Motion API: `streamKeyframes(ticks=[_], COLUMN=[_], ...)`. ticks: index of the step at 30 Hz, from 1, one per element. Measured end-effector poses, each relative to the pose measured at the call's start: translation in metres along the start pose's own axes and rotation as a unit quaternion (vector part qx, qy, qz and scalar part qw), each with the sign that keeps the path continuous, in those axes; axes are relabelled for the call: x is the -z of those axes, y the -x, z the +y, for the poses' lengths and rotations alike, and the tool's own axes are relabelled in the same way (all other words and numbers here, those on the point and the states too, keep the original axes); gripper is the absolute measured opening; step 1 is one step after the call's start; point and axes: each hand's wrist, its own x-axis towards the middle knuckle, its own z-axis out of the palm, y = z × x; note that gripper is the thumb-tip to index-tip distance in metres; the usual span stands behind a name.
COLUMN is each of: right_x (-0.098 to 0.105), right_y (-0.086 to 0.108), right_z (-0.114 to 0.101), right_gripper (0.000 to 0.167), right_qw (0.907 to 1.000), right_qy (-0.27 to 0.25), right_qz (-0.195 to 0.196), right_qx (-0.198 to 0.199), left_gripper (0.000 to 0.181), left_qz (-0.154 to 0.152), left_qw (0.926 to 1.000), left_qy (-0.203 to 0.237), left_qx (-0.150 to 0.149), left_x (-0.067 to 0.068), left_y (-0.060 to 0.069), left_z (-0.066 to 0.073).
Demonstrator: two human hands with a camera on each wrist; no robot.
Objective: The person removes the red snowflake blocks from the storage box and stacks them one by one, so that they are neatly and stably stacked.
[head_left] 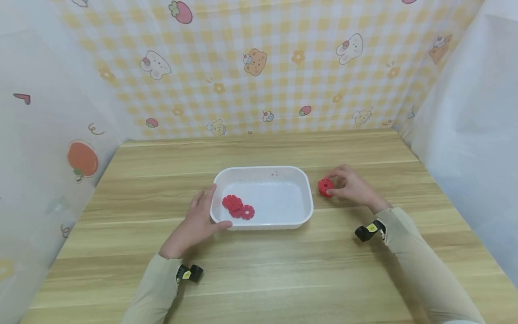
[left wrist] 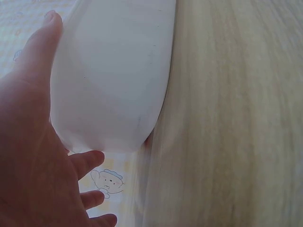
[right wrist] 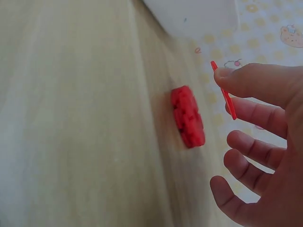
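Right grip [head_left: 351, 186] pinches a red disc [right wrist: 229, 101] thumb-to-forefinger; left grip [head_left: 197, 220], spread wide, touches the white tray [head_left: 279, 198].

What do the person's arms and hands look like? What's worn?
The left sleeve and right sleeve are long and beige. The left wrist device and right wrist device are black, each with a yellow label. The left hand and right hand wear no gloves.

The surface [head_left: 263, 274] is wood-grained, pale yellow-brown, and fills the lower head-view frame. Directly on it stand a white tray [head_left: 279, 202], mid-frame, and a red disc stack [right wrist: 188, 117], right of centre.
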Motion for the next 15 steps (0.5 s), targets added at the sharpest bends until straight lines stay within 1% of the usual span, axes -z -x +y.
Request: streamKeyframes(ticks=[3,7,10,15], right_x=[-0.0038,-0.0053,-0.0051,-0.0064], right_y=[0.0026,0.0047,0.0055,0.0071], right_z=[0.0052,0.009,0.0089,0.0085], right_gripper=[0.039,0.04,0.041,0.043], right_qw=[1.0,0.9998,0.9997,0.9997], right_qy=[0.009,0.017,0.014,0.011], right_qz=[0.002,0.001,-0.004,-0.009], right_qx=[0.0,-0.013,-0.022,-0.02], left_gripper=[0.112,0.111,0.111,0.11], left_qz=[-0.001,-0.004,-0.004,-0.004], left_qw=[1.0,1.0,1.0,1.0], left_qy=[0.0,0.004,0.004,0.005], left_qx=[0.002,0.005,0.005,0.003], left_x=[0.0003,0.0006,0.0013,0.0021], left_y=[0.0004,-0.0001,0.0001,0.001], left_z=[0.0006,0.0019,0.0022,0.0019])
